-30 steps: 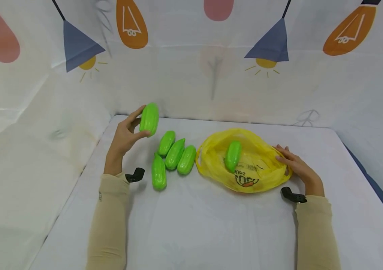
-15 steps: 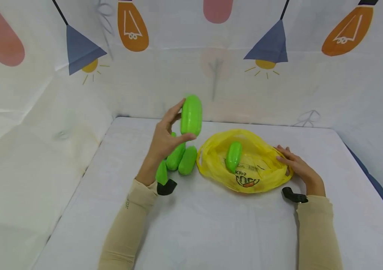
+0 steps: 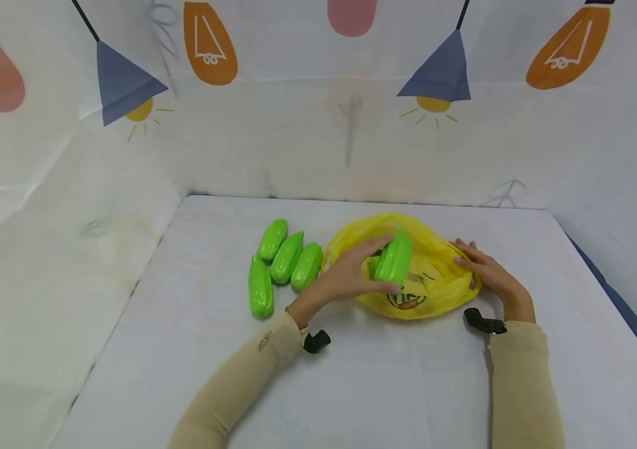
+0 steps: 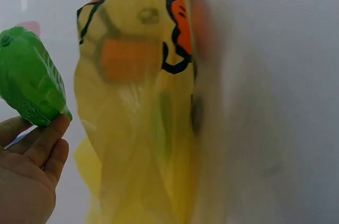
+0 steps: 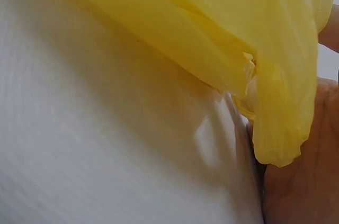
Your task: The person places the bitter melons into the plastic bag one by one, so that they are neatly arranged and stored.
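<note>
Fingers of left hand (image 3: 346, 274) pinch a green plastic toy cucumber (image 3: 394, 259), long axis near-far, over open yellow plastic bag (image 3: 436, 287) (right hand (image 3: 489, 271) lies flat, fingers spread, on the bag's right rim).

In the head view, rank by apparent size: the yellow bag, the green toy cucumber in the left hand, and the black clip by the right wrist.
1. yellow bag, clearly the largest.
2. green cucumber gripped by the left hand, over the bag.
3. black clip, smallest, though partly hidden by the sleeve.
</note>
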`<action>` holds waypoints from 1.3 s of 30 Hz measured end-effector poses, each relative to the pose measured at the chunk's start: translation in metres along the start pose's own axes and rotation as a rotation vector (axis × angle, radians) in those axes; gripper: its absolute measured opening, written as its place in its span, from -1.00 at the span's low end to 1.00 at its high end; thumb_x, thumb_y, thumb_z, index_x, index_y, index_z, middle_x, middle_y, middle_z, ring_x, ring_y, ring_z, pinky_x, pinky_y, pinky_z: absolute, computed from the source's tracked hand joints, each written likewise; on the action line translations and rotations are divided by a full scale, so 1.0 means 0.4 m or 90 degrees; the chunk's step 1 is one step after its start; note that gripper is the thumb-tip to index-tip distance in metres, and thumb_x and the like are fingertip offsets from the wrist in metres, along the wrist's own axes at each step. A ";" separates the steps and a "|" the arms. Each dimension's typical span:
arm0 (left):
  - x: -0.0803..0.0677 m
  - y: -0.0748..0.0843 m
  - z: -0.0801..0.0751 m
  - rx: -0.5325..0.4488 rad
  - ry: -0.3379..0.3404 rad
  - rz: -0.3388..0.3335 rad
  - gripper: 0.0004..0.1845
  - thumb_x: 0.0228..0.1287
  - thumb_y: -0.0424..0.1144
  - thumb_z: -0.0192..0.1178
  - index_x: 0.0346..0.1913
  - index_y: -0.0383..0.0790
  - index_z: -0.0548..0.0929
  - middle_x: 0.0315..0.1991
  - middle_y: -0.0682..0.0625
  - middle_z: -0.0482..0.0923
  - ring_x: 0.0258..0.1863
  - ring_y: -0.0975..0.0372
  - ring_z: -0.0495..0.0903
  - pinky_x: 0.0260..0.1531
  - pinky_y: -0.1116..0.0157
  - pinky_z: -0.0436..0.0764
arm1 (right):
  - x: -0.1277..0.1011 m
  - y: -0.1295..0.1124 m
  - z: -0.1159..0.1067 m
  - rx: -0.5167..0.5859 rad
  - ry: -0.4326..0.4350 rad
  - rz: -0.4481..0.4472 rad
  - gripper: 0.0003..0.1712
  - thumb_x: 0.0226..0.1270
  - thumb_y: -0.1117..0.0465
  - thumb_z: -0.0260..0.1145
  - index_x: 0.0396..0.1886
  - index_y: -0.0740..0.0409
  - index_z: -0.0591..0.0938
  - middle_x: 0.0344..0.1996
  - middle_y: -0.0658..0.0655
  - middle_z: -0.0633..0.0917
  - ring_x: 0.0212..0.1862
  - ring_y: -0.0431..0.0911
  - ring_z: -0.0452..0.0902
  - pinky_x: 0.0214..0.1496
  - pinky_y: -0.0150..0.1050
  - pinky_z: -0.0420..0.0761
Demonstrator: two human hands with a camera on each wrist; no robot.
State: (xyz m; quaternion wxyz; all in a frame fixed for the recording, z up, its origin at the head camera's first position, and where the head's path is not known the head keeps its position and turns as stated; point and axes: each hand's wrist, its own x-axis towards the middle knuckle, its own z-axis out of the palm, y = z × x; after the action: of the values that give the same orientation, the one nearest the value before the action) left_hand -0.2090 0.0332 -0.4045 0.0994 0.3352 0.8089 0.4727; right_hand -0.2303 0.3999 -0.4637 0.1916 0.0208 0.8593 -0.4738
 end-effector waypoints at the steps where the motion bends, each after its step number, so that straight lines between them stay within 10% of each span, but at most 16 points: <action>1: 0.003 -0.007 0.009 0.008 -0.013 -0.009 0.03 0.03 0.13 0.46 0.54 0.12 0.13 0.52 0.17 0.14 0.48 0.23 0.18 0.44 0.13 0.25 | 0.003 0.000 0.000 -0.002 -0.001 0.000 -0.16 0.48 -0.16 0.10 0.58 0.01 0.02 0.57 0.03 -0.23 0.53 0.03 -0.72 0.40 0.36 -0.62; 18: 0.191 -0.026 0.114 0.147 -0.090 -0.106 0.05 0.05 0.38 0.30 0.53 0.00 0.14 0.32 0.10 0.38 0.10 0.29 0.44 0.09 0.36 0.53 | -0.017 -0.002 0.002 -0.012 -0.004 -0.015 -0.11 0.45 -0.19 0.12 0.57 0.10 0.02 0.57 0.11 -0.23 0.52 0.09 -0.72 0.40 0.36 -0.60; 27: 0.230 -0.041 0.163 0.327 -0.075 -0.114 0.07 -0.02 0.54 0.18 0.49 0.03 0.23 0.38 0.19 0.36 0.36 0.31 0.31 0.53 0.16 -0.05 | -0.015 -0.011 -0.001 -0.023 -0.008 -0.026 -0.14 0.48 -0.15 0.09 0.58 0.07 0.00 0.57 0.11 -0.22 0.52 0.11 -0.72 0.39 0.39 -0.58; 39: 0.230 -0.047 0.201 0.419 -0.090 -0.096 0.11 -0.05 0.59 0.14 0.51 0.04 0.18 0.45 0.15 0.27 0.44 0.30 0.24 0.55 0.17 -0.21 | -0.019 -0.039 0.001 -0.019 -0.012 -0.018 -0.19 0.53 -0.03 0.08 0.58 0.13 -0.02 0.56 0.19 -0.23 0.51 0.16 -0.71 0.40 0.38 -0.58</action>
State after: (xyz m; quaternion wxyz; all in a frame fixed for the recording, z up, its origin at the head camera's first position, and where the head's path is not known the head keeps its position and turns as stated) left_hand -0.2486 0.1415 -0.4487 0.0764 0.3207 0.9315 0.1534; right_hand -0.2264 0.3921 -0.4489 0.1928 0.0012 0.8646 -0.4641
